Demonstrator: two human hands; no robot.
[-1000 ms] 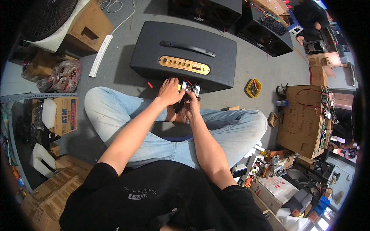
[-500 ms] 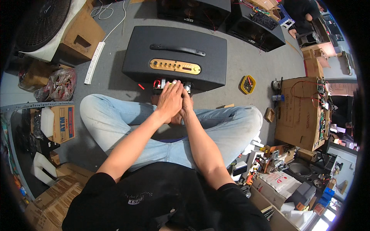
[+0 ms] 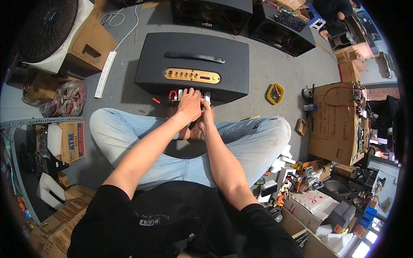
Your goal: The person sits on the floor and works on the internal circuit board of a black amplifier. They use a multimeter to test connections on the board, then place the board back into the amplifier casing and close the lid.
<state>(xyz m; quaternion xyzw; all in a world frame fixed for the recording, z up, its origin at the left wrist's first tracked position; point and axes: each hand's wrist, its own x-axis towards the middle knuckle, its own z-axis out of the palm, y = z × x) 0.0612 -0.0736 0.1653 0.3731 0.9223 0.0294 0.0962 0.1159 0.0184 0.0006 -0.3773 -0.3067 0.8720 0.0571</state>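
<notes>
A black speaker cabinet (image 3: 193, 47) stands on the floor in front of me, with a strap handle (image 3: 195, 57) and a gold control panel (image 3: 192, 75) on top. At its near side sits an electronic module (image 3: 175, 95) with a looped red wire, partly covered by my hands. My left hand (image 3: 189, 106) lies over the module, its bent fingertips gripping the top. Close against it, my right hand (image 3: 207, 115) has its fingers drawn together at the module's right part. Whatever those fingers pinch is hidden.
My crossed legs (image 3: 124, 129) flank the work. A yellow tray (image 3: 275, 93) of small parts lies to the right, a red stick (image 3: 156, 100) and white power strip (image 3: 105, 75) to the left. More black speakers (image 3: 211, 15) stand beyond. Cardboard boxes (image 3: 331, 124) fill the right.
My left hand's fingers have gone from stretched flat to bent and slightly spread over the module. My right hand's fingertips now show beside it. The view has shifted slightly.
</notes>
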